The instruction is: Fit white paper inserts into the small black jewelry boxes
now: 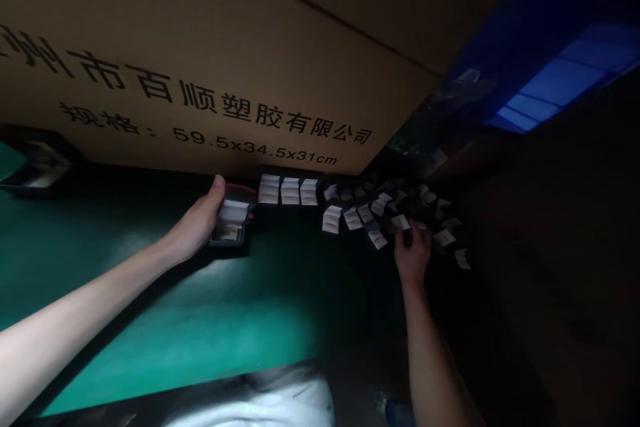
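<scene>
My left hand (204, 219) grips a dark rectangular tray (231, 235), thumb at its upper left edge and fingers around its far side. Inside the tray are a white insert at the top and a paler, yellowish patch lower down. My right hand (414, 255) reaches into a loose pile of small dark boxes with white inserts (383, 203). Its fingers are bent around one small box (400, 222), partly hidden by the fingertips. Between the hands, three similar small boxes (290, 191) stand in a row against the carton.
A large cardboard carton (280, 67) with printed Chinese text rises behind the green table (200, 327). A dark open box (40, 163) lies at the left. Clear plastic (425, 120) and a blue surface (560, 73) are at the upper right. The right side is very dark.
</scene>
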Demonstrator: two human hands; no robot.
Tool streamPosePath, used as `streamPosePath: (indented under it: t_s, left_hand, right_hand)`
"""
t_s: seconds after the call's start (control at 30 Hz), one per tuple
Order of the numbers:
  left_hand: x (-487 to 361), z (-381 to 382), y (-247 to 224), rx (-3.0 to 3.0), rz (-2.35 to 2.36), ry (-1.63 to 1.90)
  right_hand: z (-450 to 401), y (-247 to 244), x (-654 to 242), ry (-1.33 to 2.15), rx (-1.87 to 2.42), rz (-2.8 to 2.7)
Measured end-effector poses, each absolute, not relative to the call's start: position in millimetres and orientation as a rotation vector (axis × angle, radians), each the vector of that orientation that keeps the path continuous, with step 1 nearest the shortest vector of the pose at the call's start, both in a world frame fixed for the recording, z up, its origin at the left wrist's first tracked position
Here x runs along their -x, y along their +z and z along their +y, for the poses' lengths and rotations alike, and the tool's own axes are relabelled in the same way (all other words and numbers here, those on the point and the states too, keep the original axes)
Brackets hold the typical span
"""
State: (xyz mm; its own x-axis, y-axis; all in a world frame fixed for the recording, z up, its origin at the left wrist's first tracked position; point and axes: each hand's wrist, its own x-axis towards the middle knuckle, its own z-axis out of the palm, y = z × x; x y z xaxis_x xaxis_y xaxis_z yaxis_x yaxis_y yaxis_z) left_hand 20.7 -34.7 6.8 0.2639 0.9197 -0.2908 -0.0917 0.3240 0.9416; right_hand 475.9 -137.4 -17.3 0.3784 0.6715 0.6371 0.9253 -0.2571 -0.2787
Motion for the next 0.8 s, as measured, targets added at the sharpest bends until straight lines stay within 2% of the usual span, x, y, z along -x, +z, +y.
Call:
streamPosePath:
  t_s: [0.37,0.8]
  left_hand:
    - [-19,-33,2,-1.037,1.075,0.835]
    - [-21,-36,7,-1.006,1.050,0.845]
  right_hand:
    - [-143,-9,-464,-0.567,1.913,-1.503]
    - [-144,-5,-459,-0.567,1.920,-1.387]
